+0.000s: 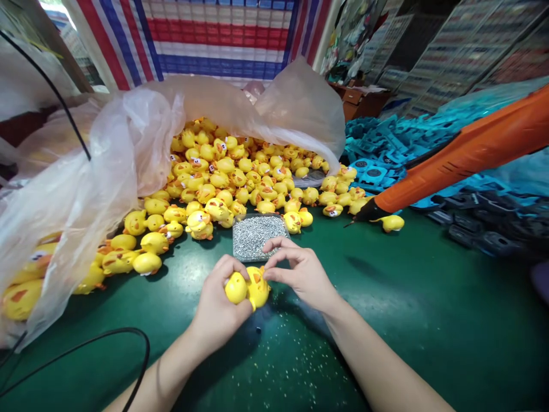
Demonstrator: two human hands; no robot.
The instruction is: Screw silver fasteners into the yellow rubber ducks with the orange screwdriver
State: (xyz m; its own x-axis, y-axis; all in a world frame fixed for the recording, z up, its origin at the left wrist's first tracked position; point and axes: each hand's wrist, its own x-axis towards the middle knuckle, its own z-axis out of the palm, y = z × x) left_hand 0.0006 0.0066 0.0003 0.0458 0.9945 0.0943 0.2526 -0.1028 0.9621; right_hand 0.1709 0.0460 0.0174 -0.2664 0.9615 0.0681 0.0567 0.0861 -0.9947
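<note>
A yellow toy duck (258, 290) lies in my left hand (219, 306), fingers and thumb closed around its round head and body. Its orange feet and underside face up and to the right. My right hand (302, 277) reaches the duck's right end, with thumb and forefinger pinched beside an orange part. Whatever small thing those fingertips may hold is hidden. Just beyond both hands, a clear tray (253, 236) full of small silvery screws stands on the green table (386, 320).
A large heap of yellow toy ducks (231, 171) spills from a plastic bag (141, 126). From the right, an orange electric screwdriver (454, 157) slants in, its dark tip near a single duck (391, 223). Blue plastic parts (386, 143) and black ones (480, 229) lie behind. A black cable (141, 332) loops at left.
</note>
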